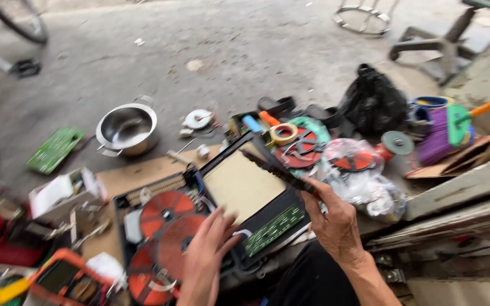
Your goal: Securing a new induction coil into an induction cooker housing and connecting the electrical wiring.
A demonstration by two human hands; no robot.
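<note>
Orange handheld meter [60, 277] with dark rectangular screen at bottom left; clear plastic bag [364, 181] of parts right of centre

We think this is a fix-it workshop on the ground outside: red wire coils [165, 209], a green circuit board [55, 149] and tools lie on bare concrete floor [245, 45].

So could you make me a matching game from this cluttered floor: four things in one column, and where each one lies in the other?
Things:
1. shiny steel pot
2. green circuit board
3. purple-bristled brush
4. black plastic bag

Places:
A. far right, by the cardboard
B. far left, flat on the concrete
C. left of centre, behind the brown cardboard sheet
D. upper right, behind the copper coils

Pairs: 1-C, 2-B, 3-A, 4-D
</note>
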